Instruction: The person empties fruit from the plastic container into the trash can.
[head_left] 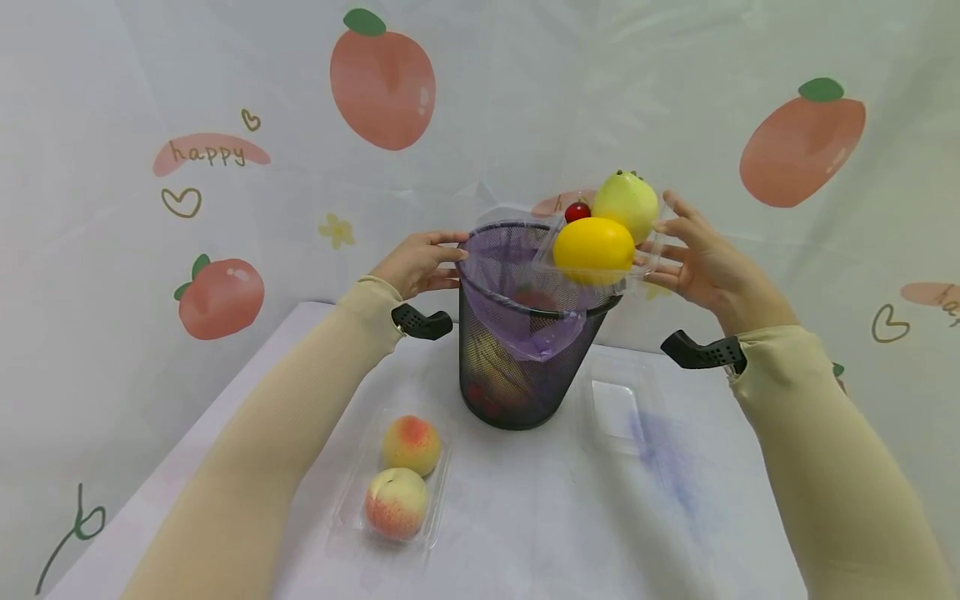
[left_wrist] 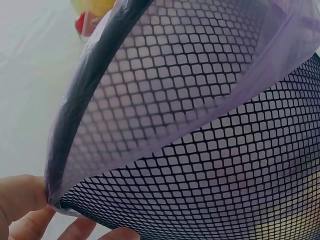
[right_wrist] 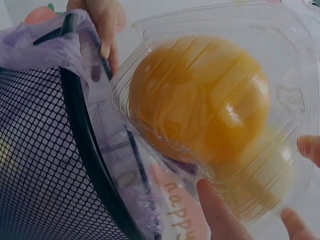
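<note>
A black mesh wastebasket (head_left: 480, 367), lined with a purple plastic bag (head_left: 543, 340), stands tilted on the table. My left hand (head_left: 420, 263) grips its rim on the left; in the left wrist view the thumb and fingers (left_wrist: 25, 197) lie at the lined edge. Over the right side of the rim, my right hand (head_left: 716, 271) holds a clear plastic tray (right_wrist: 260, 30), tilted towards the basket. Inside the tray are an orange-yellow fruit (head_left: 592, 248), a pale green fruit (head_left: 627, 205) and a small red cherry (head_left: 577, 212). Blurred red and yellow shapes show through the mesh.
Two peaches (head_left: 411, 445) sit in another clear tray at the front left of the table (head_left: 525, 517). A further clear tray (head_left: 615, 408) lies right of the basket. Behind hangs a white cloth (head_left: 525, 100) printed with fruit.
</note>
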